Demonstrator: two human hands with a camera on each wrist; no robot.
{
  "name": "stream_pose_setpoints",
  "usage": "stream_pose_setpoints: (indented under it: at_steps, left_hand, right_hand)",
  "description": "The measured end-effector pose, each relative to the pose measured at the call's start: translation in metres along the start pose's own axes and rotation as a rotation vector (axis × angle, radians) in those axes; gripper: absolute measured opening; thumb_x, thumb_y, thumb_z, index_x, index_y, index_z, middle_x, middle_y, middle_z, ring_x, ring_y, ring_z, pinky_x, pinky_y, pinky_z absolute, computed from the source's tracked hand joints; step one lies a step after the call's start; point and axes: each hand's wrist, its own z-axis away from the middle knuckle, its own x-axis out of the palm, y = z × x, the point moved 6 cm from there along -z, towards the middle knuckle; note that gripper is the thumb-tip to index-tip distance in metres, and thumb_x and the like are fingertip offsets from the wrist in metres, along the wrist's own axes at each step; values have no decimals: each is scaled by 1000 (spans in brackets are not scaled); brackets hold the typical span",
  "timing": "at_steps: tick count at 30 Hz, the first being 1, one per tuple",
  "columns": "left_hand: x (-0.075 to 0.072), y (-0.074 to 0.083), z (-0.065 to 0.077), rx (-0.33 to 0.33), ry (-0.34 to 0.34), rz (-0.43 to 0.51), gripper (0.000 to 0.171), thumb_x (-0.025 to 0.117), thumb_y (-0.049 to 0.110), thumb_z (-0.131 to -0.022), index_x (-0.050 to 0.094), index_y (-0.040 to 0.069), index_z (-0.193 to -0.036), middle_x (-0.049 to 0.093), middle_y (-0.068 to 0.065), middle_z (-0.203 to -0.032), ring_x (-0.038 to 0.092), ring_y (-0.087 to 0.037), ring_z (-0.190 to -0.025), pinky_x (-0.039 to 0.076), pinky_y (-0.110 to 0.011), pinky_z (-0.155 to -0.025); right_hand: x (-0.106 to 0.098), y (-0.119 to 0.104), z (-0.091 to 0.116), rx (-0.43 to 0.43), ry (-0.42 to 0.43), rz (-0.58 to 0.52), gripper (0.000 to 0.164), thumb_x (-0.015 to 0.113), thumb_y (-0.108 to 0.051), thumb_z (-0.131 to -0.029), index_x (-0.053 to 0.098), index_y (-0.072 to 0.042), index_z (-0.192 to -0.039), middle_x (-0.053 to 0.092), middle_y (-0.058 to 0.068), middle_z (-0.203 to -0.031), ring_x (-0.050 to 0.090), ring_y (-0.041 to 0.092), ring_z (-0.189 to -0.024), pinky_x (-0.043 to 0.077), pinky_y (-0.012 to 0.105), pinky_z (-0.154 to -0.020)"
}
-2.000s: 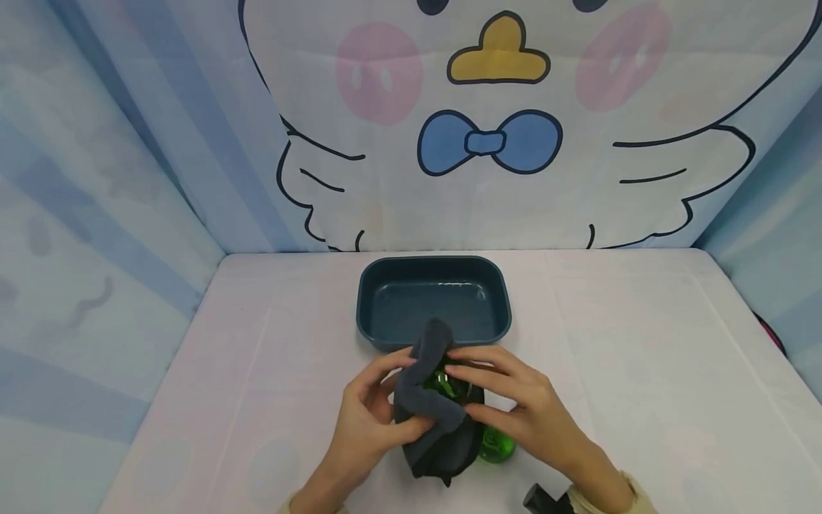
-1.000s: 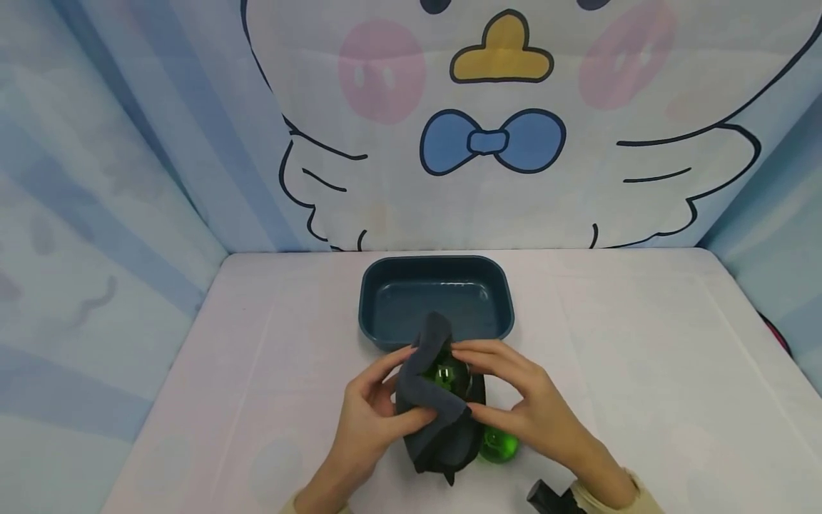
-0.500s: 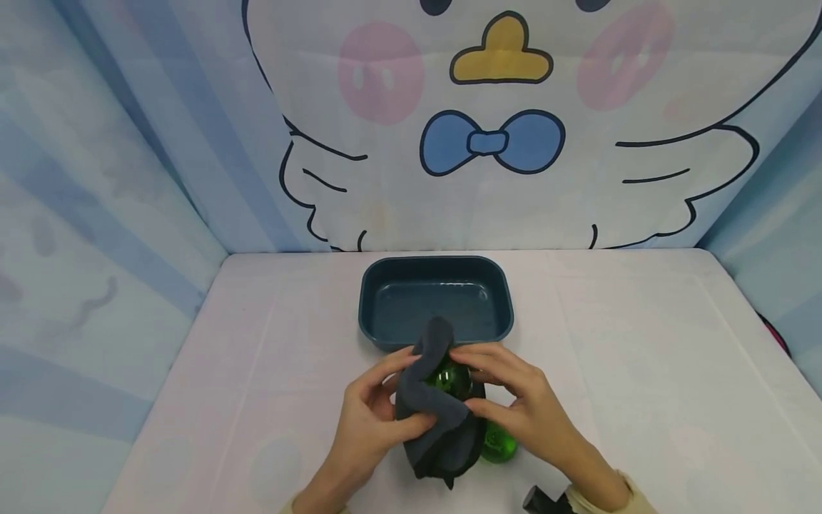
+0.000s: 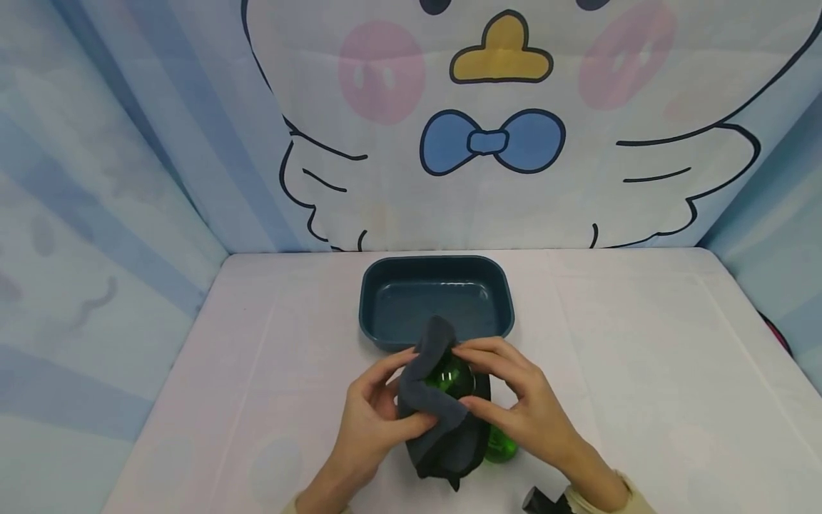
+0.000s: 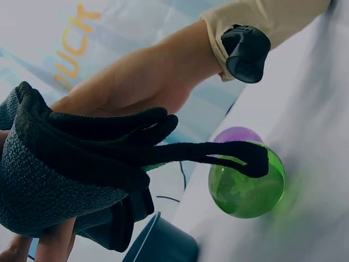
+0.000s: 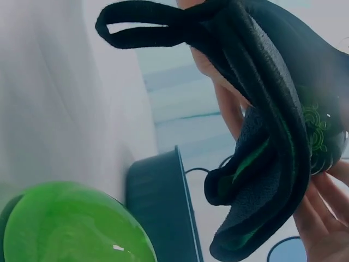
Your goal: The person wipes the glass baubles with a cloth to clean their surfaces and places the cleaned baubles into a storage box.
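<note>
A dark grey cloth [image 4: 443, 446] with black edging and a loop is wrapped round a green see-through ball [image 4: 452, 377], whose top shows in its opening. My left hand [image 4: 372, 414] grips the cloth from the left, thumb in front and fingers behind. From the right, my right hand [image 4: 526, 400] holds the ball between thumb and fingertips, close to the cloth's edge. In the right wrist view the ball [image 6: 319, 136] shows swirl marks beside the cloth [image 6: 272, 136]. The loop hangs below the cloth in the left wrist view.
A second green ball [image 4: 499, 444] rests on the white table [image 4: 642, 357], partly hidden by the cloth. Behind it a purple ball [image 5: 238, 134] shows in the left wrist view. A dark blue tray [image 4: 501, 300] stands beyond the hands; fabric walls enclose the table.
Both hands stay at the cloth and ball. My right fingers have shifted slightly over the ball, and more of its surface shows in the cloth's opening. The bundle has edged right.
</note>
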Motion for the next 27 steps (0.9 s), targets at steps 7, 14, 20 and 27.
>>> stream_pose_setpoints:
  at_steps: [7, 14, 20, 27]
  left_hand:
    - [-1, -1, 1, -15, 4, 11, 67, 80, -11, -73, 53, -4, -134, 50, -15, -139, 57, -32, -122, 55, -37, -95]
    - [-1, -1, 2, -1, -1, 2, 62, 79, -9, -75, 57, 1, -132, 52, -14, -137, 56, -33, -121, 56, -35, -94]
    - [1, 6, 2, 27, 4, -102, 57, 81, -7, -73, 60, -3, -126, 52, -16, -141, 50, -33, -130, 54, -35, -100]
    - [4, 10, 3, 53, -14, -117, 58, 82, -7, -73, 59, -6, -126, 51, -19, -142, 51, -32, -130, 53, -38, -100]
  right_hand:
    - [-3, -8, -2, -118, -87, -26, 60, 78, 7, -78, 60, -5, -134, 58, 11, -134, 55, 15, -126, 49, 22, -101]
    - [-4, -9, 0, -146, -131, 35, 62, 79, 3, -79, 59, -7, -136, 57, 11, -136, 53, 15, -129, 47, 20, -104]
    - [-2, -7, -2, -98, -114, -13, 62, 78, 4, -80, 57, -6, -137, 59, 9, -132, 57, 13, -123, 53, 25, -97]
    - [-1, -1, -1, 83, -98, -27, 58, 77, -2, -83, 58, -14, -137, 64, 3, -126, 62, 12, -114, 56, 27, -92]
